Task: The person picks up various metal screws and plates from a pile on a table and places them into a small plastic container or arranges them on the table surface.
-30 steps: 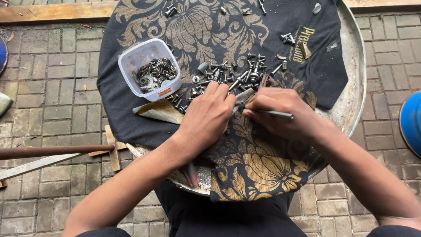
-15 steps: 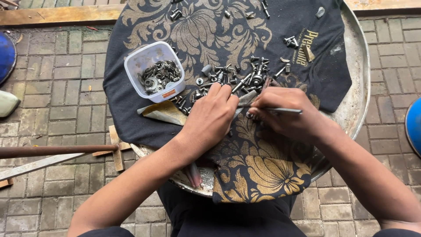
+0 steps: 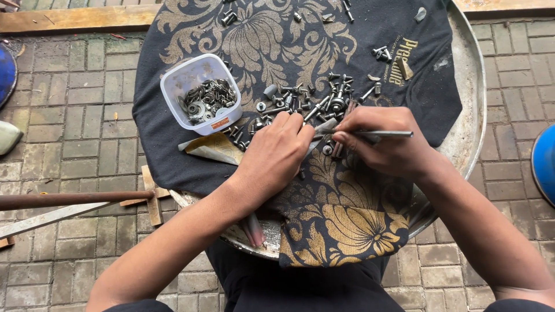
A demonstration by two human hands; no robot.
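Right hand point(image 3: 387, 144) pinched a thin metal rod point(image 3: 378, 133); left hand point(image 3: 277, 153), grip curled, rested on loose screws point(image 3: 315, 101) spread over dark cloth point(image 3: 254, 34) for sorting beside the washer tub point(image 3: 202, 92).

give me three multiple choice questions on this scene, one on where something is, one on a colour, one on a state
1. Where is the tub relative to the screw pile?
A. left of it
B. right of it
C. on top of it

2. What colour is the cloth?
A. white with red stripes
B. black with a gold pattern
C. plain green

3. What is the right hand doing?
A. lying open and empty
B. gripping a thin metal rod
C. lifting the tub

Answers:
1. A, the tub stands on the cloth to the left of the pile.
2. B, dark fabric bears gold floral print.
3. B, the fingers pinch the rod, which sticks out sideways.
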